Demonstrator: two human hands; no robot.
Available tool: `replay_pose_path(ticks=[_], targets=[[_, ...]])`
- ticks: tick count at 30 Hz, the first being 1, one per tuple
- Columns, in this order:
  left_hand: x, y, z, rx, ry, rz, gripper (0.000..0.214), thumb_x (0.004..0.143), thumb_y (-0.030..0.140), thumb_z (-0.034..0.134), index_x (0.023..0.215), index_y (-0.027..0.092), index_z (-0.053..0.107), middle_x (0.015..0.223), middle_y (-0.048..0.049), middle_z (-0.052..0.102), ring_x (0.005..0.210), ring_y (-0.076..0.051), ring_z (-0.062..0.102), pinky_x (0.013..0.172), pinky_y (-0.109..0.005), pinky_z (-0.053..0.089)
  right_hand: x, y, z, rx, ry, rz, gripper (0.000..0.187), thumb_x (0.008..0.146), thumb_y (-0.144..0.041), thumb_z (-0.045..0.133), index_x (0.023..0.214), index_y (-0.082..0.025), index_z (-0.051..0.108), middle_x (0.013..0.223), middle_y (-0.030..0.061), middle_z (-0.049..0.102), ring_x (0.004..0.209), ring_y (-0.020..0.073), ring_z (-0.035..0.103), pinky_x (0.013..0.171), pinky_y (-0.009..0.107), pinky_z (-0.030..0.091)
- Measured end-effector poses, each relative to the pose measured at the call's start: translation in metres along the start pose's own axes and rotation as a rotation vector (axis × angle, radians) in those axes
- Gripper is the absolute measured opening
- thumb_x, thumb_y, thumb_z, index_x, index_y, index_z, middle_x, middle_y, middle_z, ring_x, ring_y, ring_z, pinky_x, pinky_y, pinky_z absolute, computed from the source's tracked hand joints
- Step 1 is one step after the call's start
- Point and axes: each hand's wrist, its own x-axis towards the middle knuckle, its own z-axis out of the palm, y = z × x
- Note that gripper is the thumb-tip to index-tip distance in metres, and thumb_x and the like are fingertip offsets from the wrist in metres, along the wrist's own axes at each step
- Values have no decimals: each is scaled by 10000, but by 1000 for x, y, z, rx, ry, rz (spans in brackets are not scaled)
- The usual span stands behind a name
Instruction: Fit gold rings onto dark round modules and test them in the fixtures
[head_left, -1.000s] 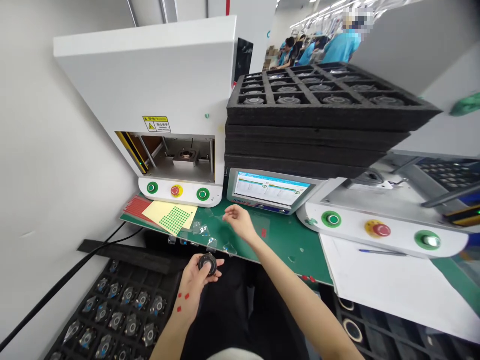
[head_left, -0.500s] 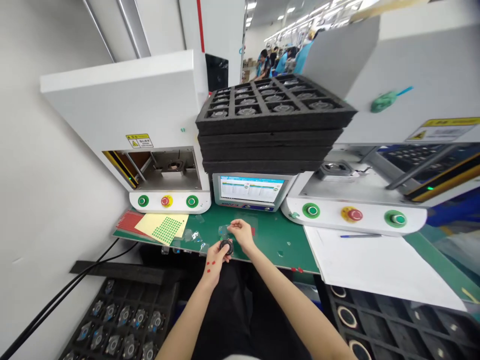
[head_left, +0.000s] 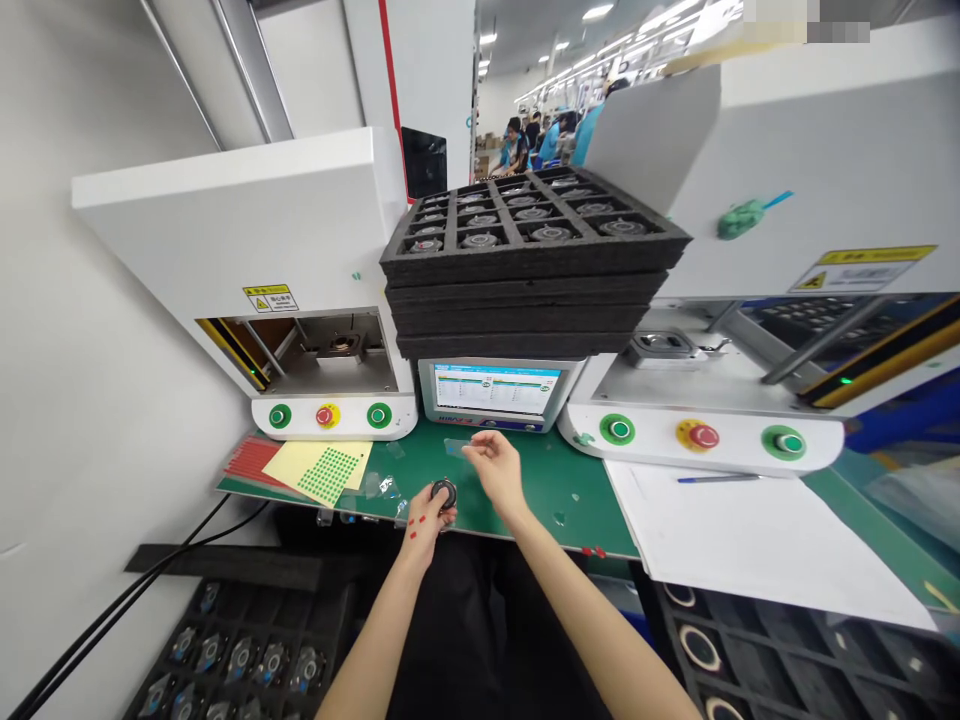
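My left hand [head_left: 424, 524] is closed around a small round black part [head_left: 444, 493] with a ring-shaped face, held just above the bench's front edge. Small red squares stick to that wrist. Up and to the right, apart from the part, my right hand [head_left: 498, 472] pinches a piece of clear film [head_left: 456, 448] with a bluish tint between thumb and finger. Other scraps of clear film [head_left: 386, 487] lie on the green bench [head_left: 540, 500] to the left. A yellow sheet with green dot stickers [head_left: 328, 474] rests beyond them.
Two white press machines [head_left: 330, 230] flank a screen [head_left: 495, 390], with stacked black foam trays [head_left: 525, 270] above it. White paper [head_left: 720, 520] and a pen [head_left: 718, 479] lie at right. Foam trays with parts [head_left: 240, 655] sit low at left and right [head_left: 780, 660]. People work far behind.
My right hand has moved away from the round part, up and to the right, with the clear film now stretched out from its fingertips. The left hand still holds the part.
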Motion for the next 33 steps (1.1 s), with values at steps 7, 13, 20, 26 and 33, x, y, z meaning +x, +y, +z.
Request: replay_pose_path(ticks=[7, 13, 20, 26, 33], targets=[[-52, 29, 12, 54, -110, 109, 504, 618, 534, 814, 836, 93, 703, 613, -11, 624, 464, -57, 473, 459, -181, 375, -75, -54, -37, 179, -105, 6, 417, 552, -403, 866, 761, -185, 578, 853, 1, 618, 613, 94, 597, 656, 265, 515], [-76, 33, 19, 123, -137, 153, 687, 731, 730, 603, 906, 76, 719, 641, -50, 638, 519, -107, 535, 504, -223, 436, -101, -56, -37, 179, -112, 59, 382, 547, -314, 856, 782, -195, 580, 757, -23, 599, 553, 85, 576, 595, 242, 482], [-83, 36, 18, 222, -158, 218, 647, 755, 705, 598, 951, 99, 705, 740, -67, 676, 572, -118, 562, 549, -231, 472, -107, -48, -33, 138, -84, 44, 341, 610, -288, 788, 854, -208, 563, 686, -39, 605, 595, 114, 605, 681, 281, 486], [-83, 31, 19, 291, -134, 251, 504, 709, 561, 736, 954, 121, 699, 706, -32, 668, 538, -88, 543, 541, -195, 477, -108, -46, -32, 95, -46, 6, 327, 615, -301, 775, 847, -206, 566, 767, -17, 618, 608, 119, 609, 683, 288, 495], [-82, 28, 16, 388, -206, 307, 368, 805, 473, 675, 976, 150, 722, 752, -46, 690, 561, -103, 575, 561, -204, 511, -106, -41, -49, 81, -19, -43, 388, 586, -300, 830, 880, -219, 590, 851, 7, 660, 764, 149, 638, 811, 315, 520]])
